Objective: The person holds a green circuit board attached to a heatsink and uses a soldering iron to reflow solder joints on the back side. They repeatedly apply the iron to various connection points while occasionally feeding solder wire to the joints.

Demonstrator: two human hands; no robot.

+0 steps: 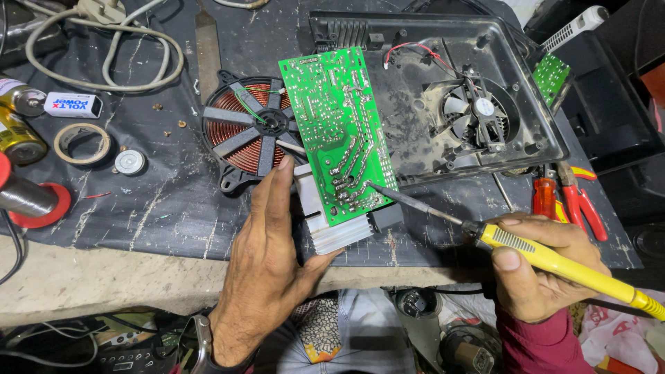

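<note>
Head view: green circuit board (339, 131) tilted, solder side up, silver joints.

1 head camera looks steeply down, close over the workbench (173, 208).

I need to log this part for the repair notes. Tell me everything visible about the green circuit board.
The green circuit board is a long rectangle, solder side up, with silvery joints and thick solder tracks. It stands tilted above the dark mat. A ribbed, silvery metal heat sink sits at its near end. The left hand props it from the left and below; the soldering iron in the right hand touches its lower right edge.
</note>
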